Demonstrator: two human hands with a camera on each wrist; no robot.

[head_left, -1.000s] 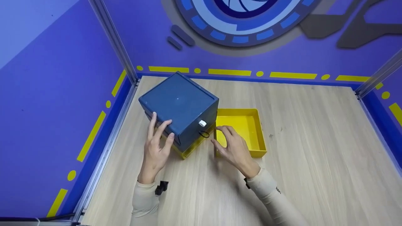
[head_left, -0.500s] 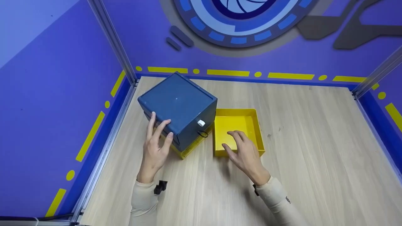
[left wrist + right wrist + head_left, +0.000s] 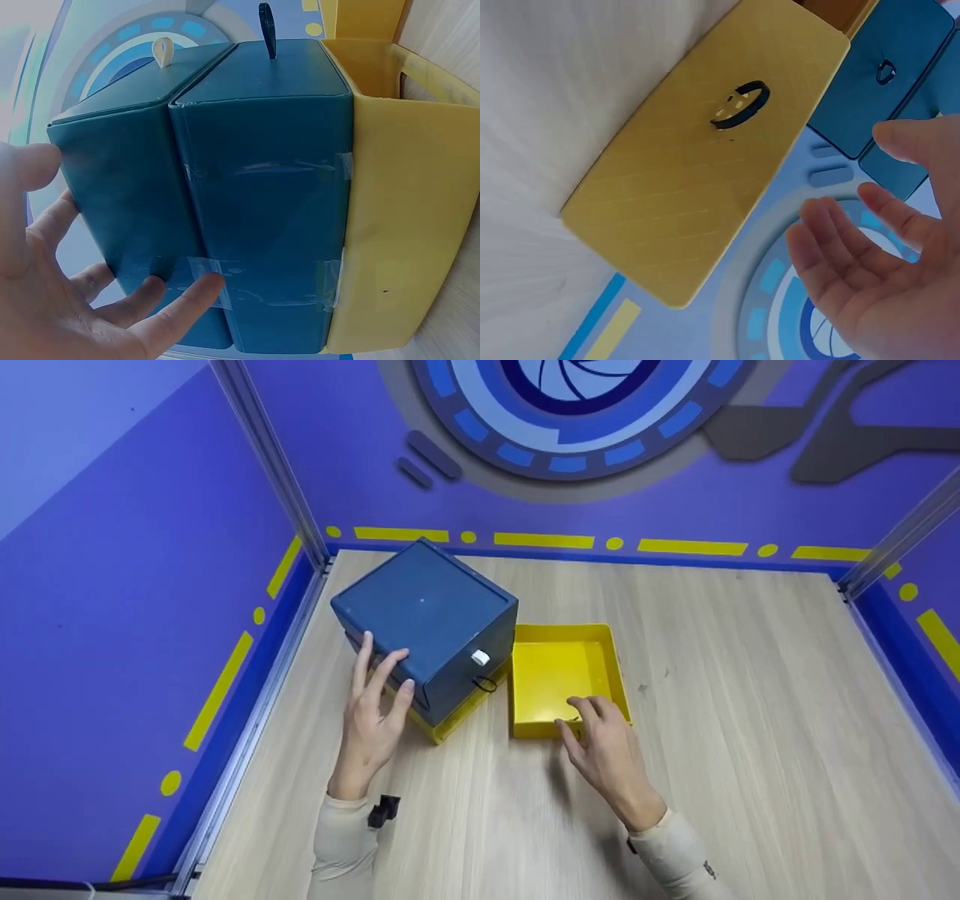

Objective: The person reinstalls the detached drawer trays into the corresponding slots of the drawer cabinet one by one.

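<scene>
A stacked drawer unit (image 3: pixel 424 607), dark blue above a yellow bottom section (image 3: pixel 412 217), stands turned at an angle on the table. My left hand (image 3: pixel 373 727) rests its spread fingertips against the unit's left side. In the left wrist view, clear tape runs across the blue walls. Beside the unit lies a yellow drawer (image 3: pixel 555 679), pulled out, with nothing seen inside. My right hand (image 3: pixel 611 750) hovers over its front right edge, fingers loosely bent and holding nothing. The right wrist view shows a black loop pull (image 3: pixel 754 105) on the drawer's front, apart from my fingers.
A white pull tab (image 3: pixel 480 658) and a black loop (image 3: pixel 485 684) stick out of the blue fronts. The wooden table (image 3: pixel 735 720) is enclosed by printed blue-purple walls (image 3: pixel 360 465) with metal corner posts. Bare tabletop extends right of the drawer.
My right hand has moved right and toward me, from beside the unit's black loop to above the yellow drawer's front edge. The left hand stays on the unit.
</scene>
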